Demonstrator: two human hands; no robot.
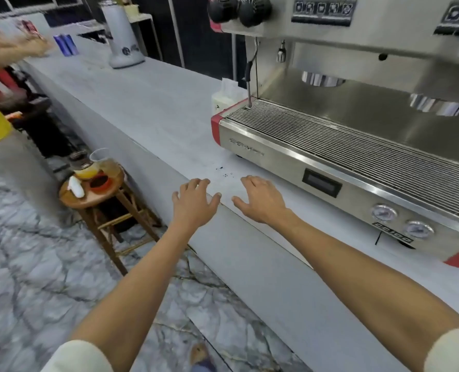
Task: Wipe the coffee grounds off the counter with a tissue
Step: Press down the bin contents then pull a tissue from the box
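Note:
A small scatter of dark coffee grounds [226, 172] lies on the grey counter [153, 108], just in front of the espresso machine's left corner. My left hand [195, 201] hovers over the counter's front edge, palm down, fingers relaxed and empty. My right hand [260, 198] is over the counter just right of the grounds, also palm down and empty. A white tissue box [224, 99] with a tissue sticking up stands on the counter behind the machine's left side, well beyond both hands.
The large steel espresso machine [357, 146] fills the counter's right side. A grey grinder [122, 36] and blue cans [66, 44] stand far back. A wooden stool [96, 189] with cups and dishes stands on the marble floor to the left. Another person's arm [11, 48] reaches in at top left.

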